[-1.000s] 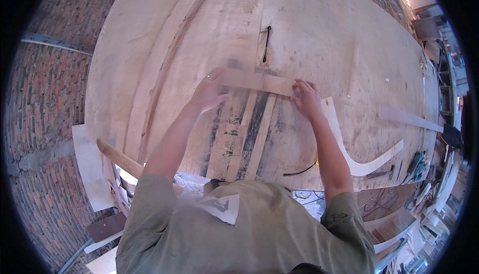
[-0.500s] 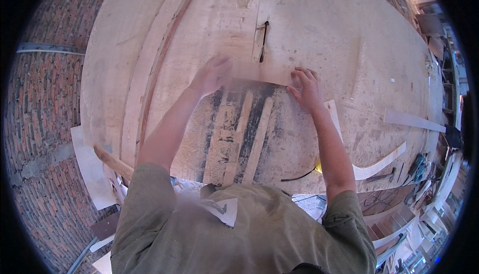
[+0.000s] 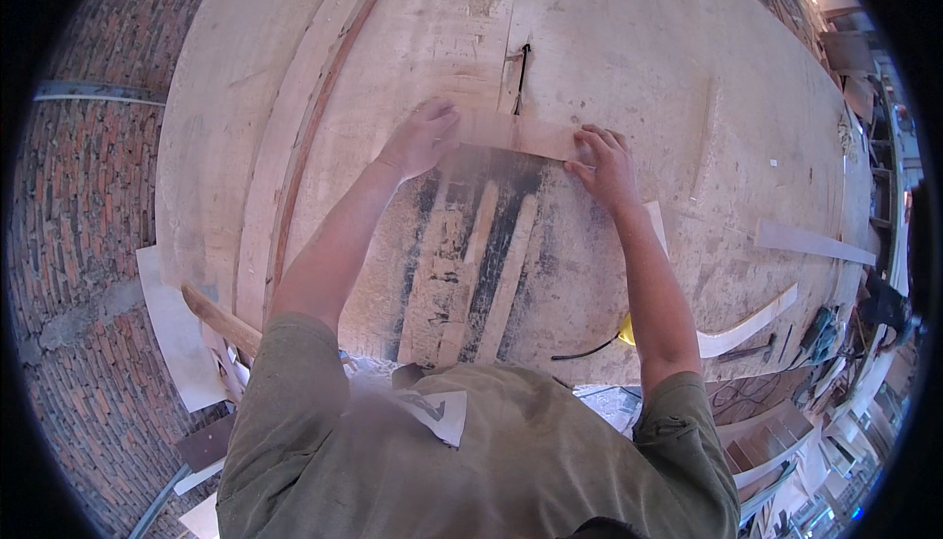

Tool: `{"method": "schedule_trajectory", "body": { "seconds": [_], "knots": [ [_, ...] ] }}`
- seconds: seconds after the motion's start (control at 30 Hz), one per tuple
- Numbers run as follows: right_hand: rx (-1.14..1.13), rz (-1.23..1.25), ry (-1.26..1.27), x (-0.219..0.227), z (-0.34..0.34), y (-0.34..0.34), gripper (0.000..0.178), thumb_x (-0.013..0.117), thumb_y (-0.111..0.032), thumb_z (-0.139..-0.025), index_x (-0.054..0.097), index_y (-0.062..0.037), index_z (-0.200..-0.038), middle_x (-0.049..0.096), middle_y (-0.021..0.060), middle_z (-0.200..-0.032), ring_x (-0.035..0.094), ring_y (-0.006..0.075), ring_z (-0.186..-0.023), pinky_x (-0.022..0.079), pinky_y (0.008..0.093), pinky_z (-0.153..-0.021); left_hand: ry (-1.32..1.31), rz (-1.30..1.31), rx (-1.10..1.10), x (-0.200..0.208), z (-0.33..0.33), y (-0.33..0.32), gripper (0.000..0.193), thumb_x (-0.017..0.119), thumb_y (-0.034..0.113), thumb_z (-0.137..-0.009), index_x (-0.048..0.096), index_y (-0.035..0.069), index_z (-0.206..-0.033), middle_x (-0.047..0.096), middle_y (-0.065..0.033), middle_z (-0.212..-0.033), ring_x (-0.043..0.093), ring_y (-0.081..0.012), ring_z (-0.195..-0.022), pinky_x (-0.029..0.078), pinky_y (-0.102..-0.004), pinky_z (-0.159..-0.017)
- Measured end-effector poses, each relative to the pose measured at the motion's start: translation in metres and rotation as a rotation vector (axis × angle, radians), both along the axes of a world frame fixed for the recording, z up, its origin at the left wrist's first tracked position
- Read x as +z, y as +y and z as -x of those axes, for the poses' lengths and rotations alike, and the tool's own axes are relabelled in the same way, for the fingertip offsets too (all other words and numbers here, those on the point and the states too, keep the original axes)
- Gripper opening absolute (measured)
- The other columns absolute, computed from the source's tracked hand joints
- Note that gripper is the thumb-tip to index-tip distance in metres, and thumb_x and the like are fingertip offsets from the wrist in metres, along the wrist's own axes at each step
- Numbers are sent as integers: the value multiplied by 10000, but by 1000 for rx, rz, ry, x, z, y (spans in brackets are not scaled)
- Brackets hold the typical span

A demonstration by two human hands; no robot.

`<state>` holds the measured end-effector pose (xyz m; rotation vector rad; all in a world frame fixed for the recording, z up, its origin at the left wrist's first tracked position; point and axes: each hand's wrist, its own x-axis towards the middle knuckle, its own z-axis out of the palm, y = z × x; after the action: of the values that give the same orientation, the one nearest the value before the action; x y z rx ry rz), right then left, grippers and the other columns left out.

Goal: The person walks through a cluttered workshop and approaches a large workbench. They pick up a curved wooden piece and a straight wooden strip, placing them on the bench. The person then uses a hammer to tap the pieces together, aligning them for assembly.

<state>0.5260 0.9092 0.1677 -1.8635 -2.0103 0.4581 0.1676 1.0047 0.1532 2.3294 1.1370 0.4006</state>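
A thin, pale rectangular wooden board (image 3: 518, 134) lies crosswise between my two hands, low over the worktop. My left hand (image 3: 424, 138) is closed on the board's left end, with the fingers bent over it. At the opposite end my right hand (image 3: 603, 168) pinches the board between thumb and fingers. The board's far edge meets the near end of a narrow dark slot (image 3: 523, 78) in the worktop and covers part of it. Whether the board rests flat or is slightly raised, I cannot tell.
The large plywood worktop (image 3: 629, 48) carries black-stained strips (image 3: 486, 264) in front of me. A long curved wooden strip (image 3: 316, 107) runs along the left. Near the right forearm are a yellow object (image 3: 626, 330) with a black cord and a curved wood offcut (image 3: 751, 323). A brick wall (image 3: 74, 205) stands left.
Both hands have shifted the board slightly away from me, so its far edge now covers more of the slot's near end. The left hand is less blurred.
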Motion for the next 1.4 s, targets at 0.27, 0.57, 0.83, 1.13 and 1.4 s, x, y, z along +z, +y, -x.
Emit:
{"method": "schedule_trajectory", "body": {
  "seconds": [0.27,0.57,0.83,1.13,1.4],
  "knots": [
    [-14,-32,27,3,1,2,528,865,-237,-731,692,-109,-1214,640,86,-1350,534,364,-1276,451,465,-1083,-33,48,5,0,-2,6,513,795,129,-842,633,15,-1315,519,-172,-1437,496,-336,-1350,431,-390,-1145],
    [-24,-10,-16,0,3,3,578,864,-268,-736,664,-127,-1259,595,86,-1412,477,363,-1360,396,495,-1134,100,-105,6,17,-16,3,575,839,284,-807,650,78,-1310,492,-126,-1494,424,-325,-1425,370,-418,-1199],
    [-32,-47,-4,-9,6,0,545,835,-328,-784,672,-141,-1270,584,82,-1428,452,346,-1392,343,514,-1164,27,24,54,1,-26,-4,589,815,304,-840,632,116,-1367,492,-112,-1516,364,-312,-1481,321,-433,-1227],
    [-47,-55,14,-12,6,3,512,836,-325,-776,698,-146,-1236,602,60,-1408,476,332,-1365,364,500,-1143,-43,-76,17,-18,-22,1,564,806,284,-850,641,103,-1358,523,-103,-1493,368,-309,-1481,292,-446,-1236],
    [-56,-60,30,-6,8,7,501,848,-311,-754,713,-145,-1208,628,48,-1369,507,323,-1325,395,483,-1116,-86,-51,16,-17,-21,6,556,807,265,-842,649,106,-1350,539,-90,-1482,379,-306,-1476,280,-449,-1238]
  ]
}}
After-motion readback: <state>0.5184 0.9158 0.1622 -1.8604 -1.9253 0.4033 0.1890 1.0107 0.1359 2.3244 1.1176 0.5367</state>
